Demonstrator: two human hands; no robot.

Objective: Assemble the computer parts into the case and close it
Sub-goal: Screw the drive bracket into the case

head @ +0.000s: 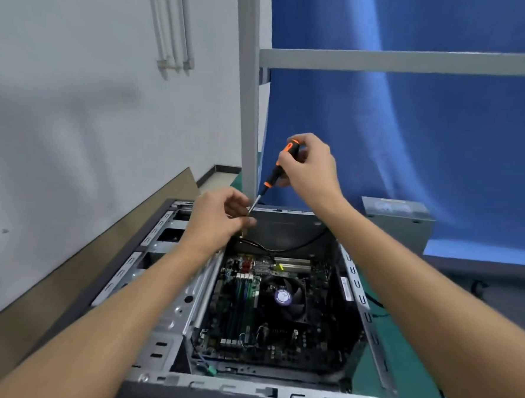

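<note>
Head view is showing the open case (167, 325) lying on the green table (399, 345), with its motherboard (247, 327) and cooling fan (286, 298) facing up. The right hand (309, 168) is clenching the orange-and-black handle of a screwdriver (277, 169), tilting it so the shaft is running down toward the case's far-left corner. The left hand (220, 217) is pinching the shaft near its tip, probably steadying the bit on a screw; the fingers are hiding the tip, so I cannot tell what it is meeting.

A grey upright post (248, 105) is standing just behind the hands, crowding any swing of the handle away from the person. Cardboard (97, 268) is leaning just beside the case's left side. Toward the table's far right edge a grey box (398, 225) is sitting well apart, leaving the right arm freer room.
</note>
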